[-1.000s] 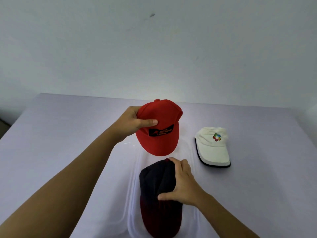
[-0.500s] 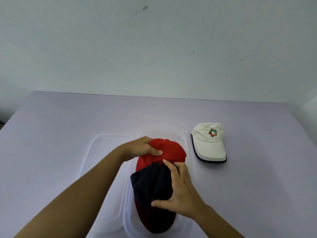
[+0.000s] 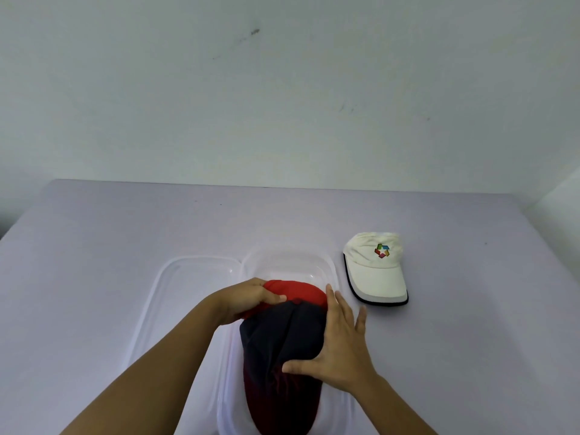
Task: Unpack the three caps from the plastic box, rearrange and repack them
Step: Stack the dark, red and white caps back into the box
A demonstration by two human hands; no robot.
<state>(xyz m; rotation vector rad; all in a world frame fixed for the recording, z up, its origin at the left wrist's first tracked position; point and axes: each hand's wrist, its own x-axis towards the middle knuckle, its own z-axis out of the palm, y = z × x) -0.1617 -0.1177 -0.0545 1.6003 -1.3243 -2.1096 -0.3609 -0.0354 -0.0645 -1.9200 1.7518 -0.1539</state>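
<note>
I am pressing the red cap (image 3: 298, 291) down into the box (image 3: 288, 262), where a second ago I was holding it up in the air above the box's far end. My left hand (image 3: 248, 301) is closed on the red cap's left side, thumb on top, tucking it in behind the dark cap (image 3: 282, 350). My right hand (image 3: 337, 343) is lying open and flat on the dark cap's right side, fingers spread, steadying it; it is gripping nothing. Half a second ago those fingers were curled nearer the dark crown's top, and they are now sliding out toward the box's right wall.

The red cap is sitting in the middle of the box, its near part hidden under the dark crown. The dark cap is filling the near half, its peak running toward the table's near edge. The far end of the box is showing bare. The white cap (image 3: 375, 268) is resting on the table (image 3: 94, 246) just beside the box's right wall, peak toward me, untouched. The lid (image 3: 188, 277) is lying against the box's left side.

By my reckoning, two of the three caps are now repacked, so the white cap is the one left to fetch, likely with my right hand, which is nearer to it.
</note>
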